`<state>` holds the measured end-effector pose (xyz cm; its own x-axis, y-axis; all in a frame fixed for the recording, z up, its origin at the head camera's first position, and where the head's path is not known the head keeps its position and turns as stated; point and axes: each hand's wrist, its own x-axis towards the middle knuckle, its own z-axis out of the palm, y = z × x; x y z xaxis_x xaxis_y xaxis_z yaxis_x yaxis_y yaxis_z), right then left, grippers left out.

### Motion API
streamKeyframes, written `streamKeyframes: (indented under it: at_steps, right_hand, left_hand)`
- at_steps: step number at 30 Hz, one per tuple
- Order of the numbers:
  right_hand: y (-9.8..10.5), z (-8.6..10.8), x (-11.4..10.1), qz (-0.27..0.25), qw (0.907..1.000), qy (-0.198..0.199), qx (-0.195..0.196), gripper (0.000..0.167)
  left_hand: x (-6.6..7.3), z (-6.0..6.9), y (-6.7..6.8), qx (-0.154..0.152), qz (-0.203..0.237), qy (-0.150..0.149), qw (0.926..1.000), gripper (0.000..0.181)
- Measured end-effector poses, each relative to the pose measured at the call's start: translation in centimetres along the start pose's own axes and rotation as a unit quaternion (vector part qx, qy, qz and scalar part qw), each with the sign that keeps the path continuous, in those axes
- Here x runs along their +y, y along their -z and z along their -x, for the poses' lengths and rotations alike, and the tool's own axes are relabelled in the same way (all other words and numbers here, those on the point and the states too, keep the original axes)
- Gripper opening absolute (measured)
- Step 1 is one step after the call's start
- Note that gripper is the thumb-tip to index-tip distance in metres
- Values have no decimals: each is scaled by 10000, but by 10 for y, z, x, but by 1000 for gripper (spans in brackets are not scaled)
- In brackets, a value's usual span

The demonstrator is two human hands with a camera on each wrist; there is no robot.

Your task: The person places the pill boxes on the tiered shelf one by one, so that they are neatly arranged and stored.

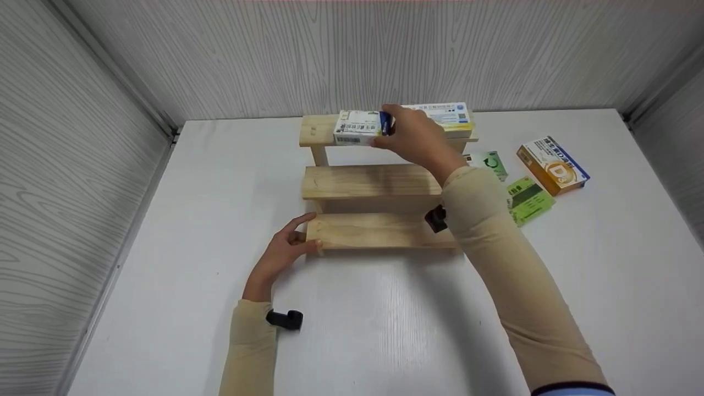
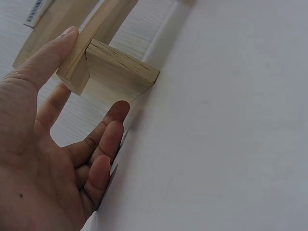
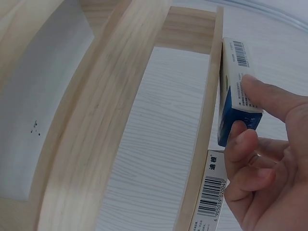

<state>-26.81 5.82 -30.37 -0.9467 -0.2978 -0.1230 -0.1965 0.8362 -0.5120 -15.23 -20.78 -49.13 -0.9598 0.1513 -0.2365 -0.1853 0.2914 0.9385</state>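
Note:
A three-tier wooden rack (image 1: 379, 181) stands on the white table. On its top tier, the right hand (image 1: 415, 135) grips a white and blue box (image 1: 357, 127) by its right end. In the right wrist view the right hand (image 3: 274, 163) has its thumb on the barcode side of the box (image 3: 239, 72) and fingers by the blue end. Beside it on the same tier lies a white and yellow box (image 1: 448, 116). The left hand (image 1: 278, 256) holds the left end of the bottom tier; in the left wrist view the left hand (image 2: 53, 144) has thumb and index finger at the board (image 2: 79, 57).
Right of the rack lie an orange and white box (image 1: 553, 165), a light green box (image 1: 531, 201) and a green and white box (image 1: 488, 164), partly hidden by the right arm. Grey wood-grain panels (image 1: 352, 55) stand behind and at both sides.

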Motion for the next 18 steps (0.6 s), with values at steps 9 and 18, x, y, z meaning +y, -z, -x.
streamKeyframes:
  at_steps: [9, 18]
  right_hand:
    - [0, 5, -3, 207, 9993, 45, 297, 54]
    - [-7, 3, -7, 539, 9962, 110, 670, 41]
  left_hand:
    - [3, -1, 1, -66, 18, 154, 9999, 66]
    - [-2, -1, 0, 107, -5, 27, 9999, 61]
